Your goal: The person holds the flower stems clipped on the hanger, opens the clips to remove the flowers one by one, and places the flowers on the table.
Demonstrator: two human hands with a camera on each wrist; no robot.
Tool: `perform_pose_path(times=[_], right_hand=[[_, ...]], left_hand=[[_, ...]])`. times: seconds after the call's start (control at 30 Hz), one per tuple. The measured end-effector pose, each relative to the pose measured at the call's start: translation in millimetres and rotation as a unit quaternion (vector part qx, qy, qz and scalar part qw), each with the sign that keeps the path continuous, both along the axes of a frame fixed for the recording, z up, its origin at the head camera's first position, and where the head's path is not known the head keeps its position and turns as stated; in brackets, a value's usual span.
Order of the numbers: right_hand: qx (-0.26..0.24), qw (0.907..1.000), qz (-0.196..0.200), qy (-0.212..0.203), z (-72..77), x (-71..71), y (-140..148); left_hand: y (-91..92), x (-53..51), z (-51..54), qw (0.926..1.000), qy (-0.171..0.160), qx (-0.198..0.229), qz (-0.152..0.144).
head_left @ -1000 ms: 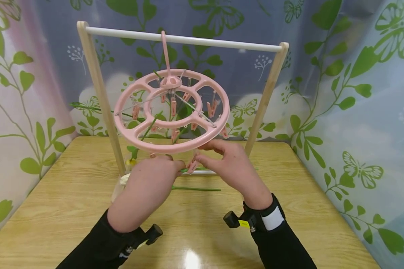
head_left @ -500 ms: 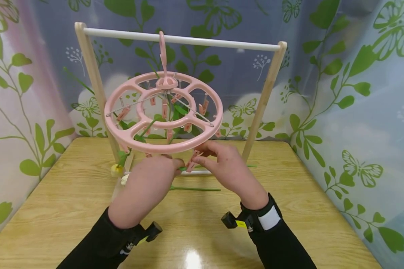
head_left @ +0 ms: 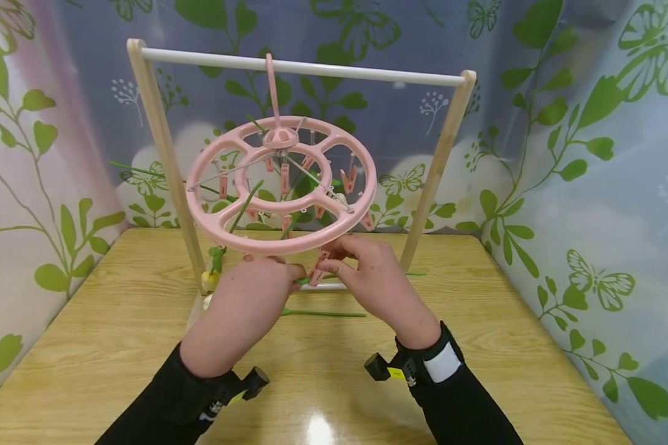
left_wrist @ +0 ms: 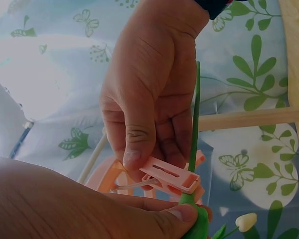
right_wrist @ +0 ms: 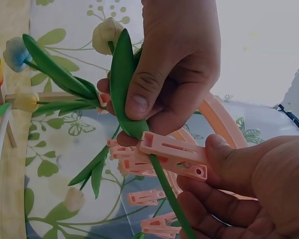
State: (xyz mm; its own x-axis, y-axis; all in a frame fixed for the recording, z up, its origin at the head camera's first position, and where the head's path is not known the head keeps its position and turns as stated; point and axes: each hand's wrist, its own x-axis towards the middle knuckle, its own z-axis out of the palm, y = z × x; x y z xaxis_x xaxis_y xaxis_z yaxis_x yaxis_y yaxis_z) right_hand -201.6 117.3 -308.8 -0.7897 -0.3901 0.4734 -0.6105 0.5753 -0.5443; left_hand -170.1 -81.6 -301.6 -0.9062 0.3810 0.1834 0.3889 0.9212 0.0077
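A pink round clip hanger hangs by its hook from a white bar. In the right wrist view, my left hand pinches a green-leaved flower stem just below its pale bloom. My right hand pinches the handle end of a pink clothespin, whose jaws lie across that stem. In the left wrist view the same clothespin sits between my two hands. My left hand hides the bloom in the head view.
The wooden stand holds the white bar. Other flowers, one blue and one yellow, are near the hanger. Another green stem lies on the wooden table. Several other clothespins dangle from the hanger.
The hanger swung left and then back right, with its hanging clips and flowers. Both hands stay nearly in place, still pinching the stem and the clothespin.
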Motion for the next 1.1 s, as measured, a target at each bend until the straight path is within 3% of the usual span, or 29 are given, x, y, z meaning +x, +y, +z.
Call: perform_pose_path(times=[0.47, 0.9, 1.1], right_hand=[[0.017, 0.9969, -0.035, 0.068, -0.7, 1.0, -0.8], [0.017, 0.9919, -0.048, 0.116, -0.6, 2.1, 2.1], [0.022, 0.9897, -0.061, 0.128, -1.1, 1.5, 3.3]], left_hand=[[-2.8, 1.1, 0.5, 0.9996, 0.023, -0.001, -0.016], [-1.0, 4.1, -0.4, 0.9996, 0.001, -0.023, -0.017], [-0.4, 5.1, 0.0, 0.9992, -0.025, -0.028, -0.016]])
